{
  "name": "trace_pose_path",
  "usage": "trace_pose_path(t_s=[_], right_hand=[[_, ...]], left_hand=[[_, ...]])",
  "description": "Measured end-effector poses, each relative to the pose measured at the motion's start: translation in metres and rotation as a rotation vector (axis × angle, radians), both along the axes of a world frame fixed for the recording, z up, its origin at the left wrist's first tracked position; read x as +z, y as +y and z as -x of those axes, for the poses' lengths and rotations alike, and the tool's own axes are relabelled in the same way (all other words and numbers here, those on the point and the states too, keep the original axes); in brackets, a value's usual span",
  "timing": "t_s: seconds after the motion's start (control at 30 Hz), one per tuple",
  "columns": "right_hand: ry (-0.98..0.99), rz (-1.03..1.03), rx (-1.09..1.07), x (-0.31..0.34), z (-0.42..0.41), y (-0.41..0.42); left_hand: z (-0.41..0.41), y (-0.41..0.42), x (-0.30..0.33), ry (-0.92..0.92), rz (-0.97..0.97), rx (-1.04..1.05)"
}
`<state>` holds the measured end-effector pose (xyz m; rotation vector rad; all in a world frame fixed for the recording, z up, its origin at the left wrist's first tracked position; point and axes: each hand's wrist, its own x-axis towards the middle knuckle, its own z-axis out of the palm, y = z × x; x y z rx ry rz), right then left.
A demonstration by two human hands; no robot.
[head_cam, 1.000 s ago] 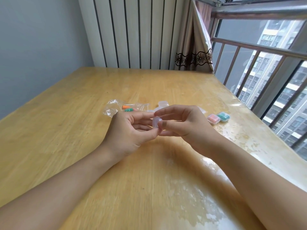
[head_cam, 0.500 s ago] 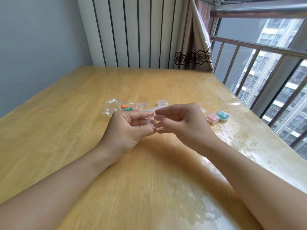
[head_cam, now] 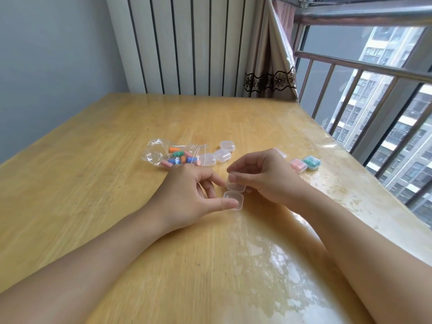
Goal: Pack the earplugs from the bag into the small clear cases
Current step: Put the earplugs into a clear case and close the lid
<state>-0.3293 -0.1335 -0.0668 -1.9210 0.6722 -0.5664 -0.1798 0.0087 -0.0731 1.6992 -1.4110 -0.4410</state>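
Observation:
A small clear case [head_cam: 234, 192] lies hinged open on the wooden table [head_cam: 117, 141], empty. My right hand [head_cam: 264, 176] pinches its far half between thumb and fingers. My left hand [head_cam: 187, 195] touches its near half with thumb and forefinger. Behind my left hand lies a clear plastic bag [head_cam: 163, 155] holding several earplugs [head_cam: 180, 157] in orange, green, blue and pink. Three closed empty clear cases [head_cam: 222, 155] sit just right of the bag.
A case with pink earplugs [head_cam: 298, 165] and a case with teal earplugs [head_cam: 311, 162] stand at the right, near the table's window edge. Another clear case [head_cam: 281, 153] peeks out behind my right hand. A metal railing [head_cam: 364, 73] and a curtain [head_cam: 273, 66] border the right side.
The case was held shut between both hands above the table. Now it is swung open and lowered onto the table, and my left fingers have spread apart.

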Motion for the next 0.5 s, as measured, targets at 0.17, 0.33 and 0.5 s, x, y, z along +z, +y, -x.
trace_pose_path(t_s=[0.17,0.33,0.5], right_hand=[[-0.013,0.106,-0.090,0.002,0.001,-0.002],[-0.137,0.378,-0.186,-0.004,-0.007,0.004],[-0.009,0.542,-0.083,-0.001,-0.035,0.014]], left_hand=[[-0.019,-0.001,0.007,-0.040,0.328,0.255],[-0.052,-0.012,0.000,-0.151,0.271,0.512],[-0.060,-0.022,-0.010,-0.215,0.165,0.475]])
